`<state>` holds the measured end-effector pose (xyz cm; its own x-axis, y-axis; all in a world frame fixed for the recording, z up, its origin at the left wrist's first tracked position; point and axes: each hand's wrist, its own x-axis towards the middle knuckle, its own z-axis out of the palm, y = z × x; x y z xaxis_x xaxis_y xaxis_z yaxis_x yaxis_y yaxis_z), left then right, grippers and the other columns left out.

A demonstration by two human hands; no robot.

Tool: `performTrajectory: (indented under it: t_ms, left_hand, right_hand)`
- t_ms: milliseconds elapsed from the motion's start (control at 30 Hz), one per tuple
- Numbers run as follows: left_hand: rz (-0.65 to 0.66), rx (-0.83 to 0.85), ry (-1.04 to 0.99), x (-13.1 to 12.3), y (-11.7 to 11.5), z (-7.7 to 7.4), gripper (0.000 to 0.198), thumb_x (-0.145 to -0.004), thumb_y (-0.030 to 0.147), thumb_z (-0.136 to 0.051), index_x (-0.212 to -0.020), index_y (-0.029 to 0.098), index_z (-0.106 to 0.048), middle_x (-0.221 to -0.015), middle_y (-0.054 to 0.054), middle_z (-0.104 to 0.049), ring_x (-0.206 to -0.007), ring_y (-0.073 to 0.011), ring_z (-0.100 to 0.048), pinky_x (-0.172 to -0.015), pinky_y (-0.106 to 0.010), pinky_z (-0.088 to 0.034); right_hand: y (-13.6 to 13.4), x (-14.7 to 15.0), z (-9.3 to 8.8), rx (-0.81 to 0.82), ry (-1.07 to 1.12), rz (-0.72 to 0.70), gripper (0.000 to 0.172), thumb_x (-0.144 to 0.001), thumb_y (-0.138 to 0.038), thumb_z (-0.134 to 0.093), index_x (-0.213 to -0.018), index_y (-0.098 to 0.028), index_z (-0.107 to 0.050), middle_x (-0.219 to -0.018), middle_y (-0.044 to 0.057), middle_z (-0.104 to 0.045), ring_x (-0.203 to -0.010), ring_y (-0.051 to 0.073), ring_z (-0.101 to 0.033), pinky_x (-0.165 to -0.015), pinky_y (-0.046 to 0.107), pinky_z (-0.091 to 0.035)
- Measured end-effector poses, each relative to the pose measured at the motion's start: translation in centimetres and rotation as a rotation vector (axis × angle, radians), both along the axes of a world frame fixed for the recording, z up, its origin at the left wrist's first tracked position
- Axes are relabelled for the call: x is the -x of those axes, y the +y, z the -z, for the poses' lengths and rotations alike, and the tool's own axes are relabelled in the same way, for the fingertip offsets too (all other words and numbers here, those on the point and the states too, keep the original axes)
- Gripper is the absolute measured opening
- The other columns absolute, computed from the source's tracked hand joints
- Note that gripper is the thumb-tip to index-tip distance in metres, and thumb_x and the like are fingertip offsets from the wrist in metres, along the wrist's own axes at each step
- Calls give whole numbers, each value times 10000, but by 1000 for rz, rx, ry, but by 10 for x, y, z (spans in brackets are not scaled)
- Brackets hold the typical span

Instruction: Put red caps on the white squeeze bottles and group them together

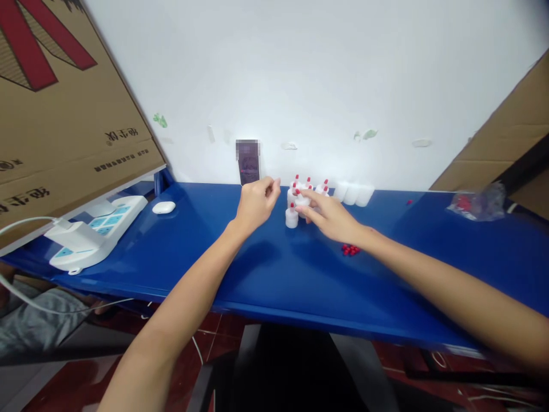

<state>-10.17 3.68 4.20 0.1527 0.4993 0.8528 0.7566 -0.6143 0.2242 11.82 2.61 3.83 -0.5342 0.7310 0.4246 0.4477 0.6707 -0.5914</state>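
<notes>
Bottles (291,218) w/ red tips are clustered nr bench (193,246) back edge, approx. mid-length. One tilted bottle (302,202) is pinched by R hand (330,216); L hand (256,201) is curled (contents, if any, can't be told). Neighbours could be toppled if brushed by R fingers.

White cylindrical plastic bottles (291,219) wear red pointed tips (292,205) | plain blue flat worktop (193,252) | small red caps (350,250) | brown cardboard box (64,114) shows red bands (28,46), black lettering (122,135)
</notes>
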Motion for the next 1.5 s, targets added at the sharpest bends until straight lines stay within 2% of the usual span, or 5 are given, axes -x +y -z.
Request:
performTrajectory:
  t_ms: [600,800,967,1300,1500]
  left_hand:
    - [133,8,56,-4,1,17,338,-1059,351,-468,-794,175,-583,-728,-2,-616,-641,-112,-537,-634,-248,-391]
    - [179,-43,-77,-9,-4,16,276,-1053,365,-522,-954,169,-689,-839,-24,-737,-714,-103,-653,-663,-219,-484]
    - [197,-167,-140,-22,-16,6,199,-1040,264,-551,-1120,156,-698,-1003,-68,-753,-871,-122,-687,-700,-216,-535]
    - [590,12,-360,-73,-49,14,113,-897,72,-642,-911,170,-695,-906,-26,-736,-847,-121,-713,-791,-248,-603]
    - [729,146,-517,-72,-47,14,63,-895,149,-708,-946,167,-675,-970,-32,-687,-892,-126,-736,-827,-251,-632]
  right_hand:
    - [16,21,29,-11,49,86,554,-925,-446,-656,-1403,-167,-633,-827,32,-701,-659,172,-562,-706,334,-486]
    - [5,15,21,-38,86,148,583,-919,-457,-652,-1440,-209,-574,-987,72,-710,-759,215,-611,-767,385,-503]
    - [-17,1,12,-44,175,98,485,-956,-424,-583,-1393,-228,-510,-896,23,-627,-629,166,-519,-665,352,-445]
    - [-30,7,22,481,760,-183,226,-867,-473,-455,-913,-252,-466,-714,-32,-414,-580,145,-370,-518,284,-289]
    - [-33,8,16,570,817,-196,282,-803,-475,-526,-968,-268,-428,-743,-37,-435,-601,144,-408,-543,277,-322]
